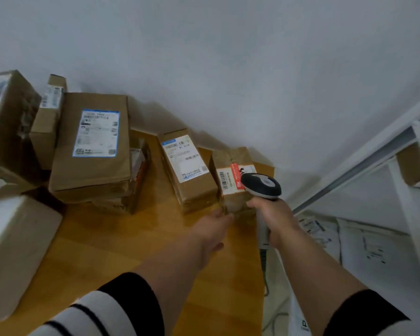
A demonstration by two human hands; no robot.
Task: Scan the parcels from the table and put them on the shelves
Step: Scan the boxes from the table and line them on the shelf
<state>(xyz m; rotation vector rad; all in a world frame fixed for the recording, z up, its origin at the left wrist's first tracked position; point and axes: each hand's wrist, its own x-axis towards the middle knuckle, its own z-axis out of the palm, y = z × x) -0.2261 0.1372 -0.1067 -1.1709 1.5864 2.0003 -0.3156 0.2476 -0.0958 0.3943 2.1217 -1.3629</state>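
A small brown parcel [230,163] with a white and red label stands at the table's far right corner. My left hand [214,229] reaches to its lower left edge, fingers extended and touching it. My right hand [274,219] grips a grey and black barcode scanner [262,185], whose head hangs over the parcel's right side, near the label. A taller parcel [187,166] with a white label leans just left of it. A white shelf rack [374,156] stands to the right, holding one brown box [412,166].
Several more cardboard parcels are stacked on the left of the wooden table [131,238], the biggest being a flat box [92,144] with a blue-edged label. White mailer bags [364,243] lie on the lower shelf. The scanner's cable [264,267] hangs off the table's right edge.
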